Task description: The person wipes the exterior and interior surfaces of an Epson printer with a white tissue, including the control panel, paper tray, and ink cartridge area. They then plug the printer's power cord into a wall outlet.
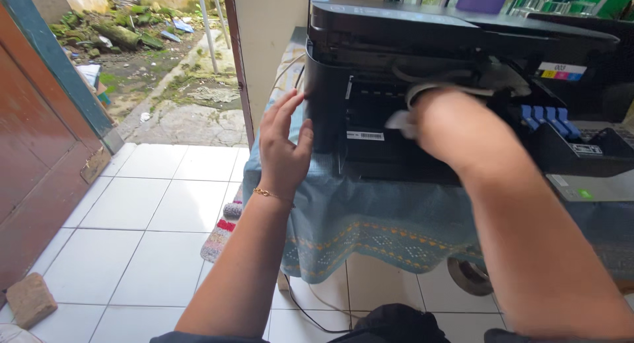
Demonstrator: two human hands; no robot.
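The left hand (284, 151) is open, flat on the printer (396, 85) at 9 o'clock, steadying it. The right hand (449, 122) reaches inside, gripping a white cloth (403, 122).

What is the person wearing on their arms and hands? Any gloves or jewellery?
No gloves: both hands are bare. The left hand has a thin gold chain bracelet round its wrist. The right hand shows no ring or watch. Both forearms are bare, with no sleeves on them.
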